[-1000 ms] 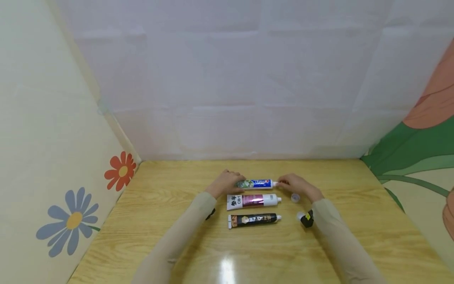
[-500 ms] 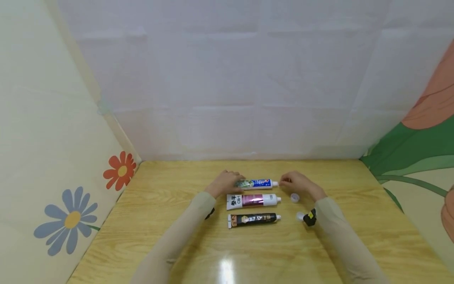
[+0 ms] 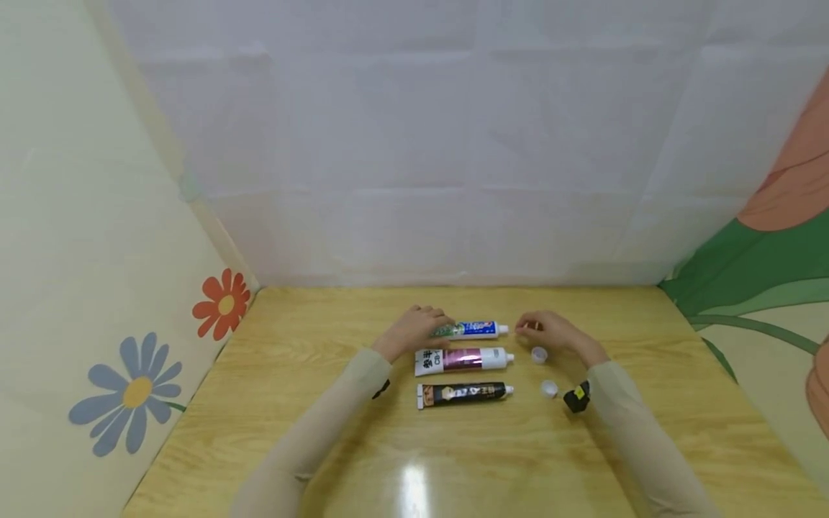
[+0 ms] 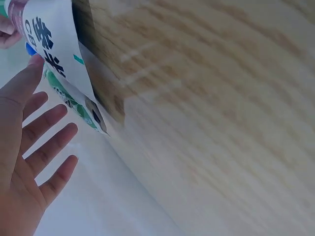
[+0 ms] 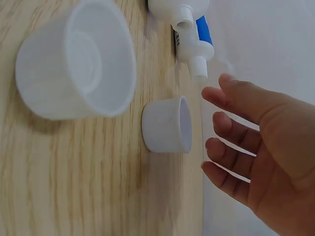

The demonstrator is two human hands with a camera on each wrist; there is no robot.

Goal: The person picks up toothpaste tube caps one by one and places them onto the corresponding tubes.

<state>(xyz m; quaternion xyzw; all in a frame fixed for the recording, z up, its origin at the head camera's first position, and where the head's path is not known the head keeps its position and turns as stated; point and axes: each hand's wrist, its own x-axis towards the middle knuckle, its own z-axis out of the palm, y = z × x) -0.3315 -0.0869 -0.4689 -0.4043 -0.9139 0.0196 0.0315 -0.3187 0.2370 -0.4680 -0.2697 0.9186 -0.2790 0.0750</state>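
Observation:
Three toothpaste tubes lie in a row on the wooden table, nozzle ends to the right. Farthest is the green-and-blue toothpaste tube [image 3: 476, 330], partly hidden by my left hand [image 3: 416, 332]. In the left wrist view the left fingers [image 4: 51, 150] are spread, with the thumb tip at the white-and-purple toothpaste tube [image 4: 47, 29]. My right hand [image 3: 558, 334] is to the right of the far tube's ribbed white tip [image 5: 198, 68]. Its fingers are loosely bent, thumb and forefinger close together, with nothing visible between them. Nearest in the row lies a black toothpaste tube [image 3: 463, 393].
Two white caps, one [image 3: 539, 355] behind the other [image 3: 549, 389], stand open side up right of the tubes, below my right hand. A pale wall [image 3: 453, 216] closes the table's far edge. Flower-patterned walls flank it.
My right hand has let go of the far tube's tip and moved a little to the right. The left hand stays near the far tube's left end. Tubes and caps keep their arrangement.

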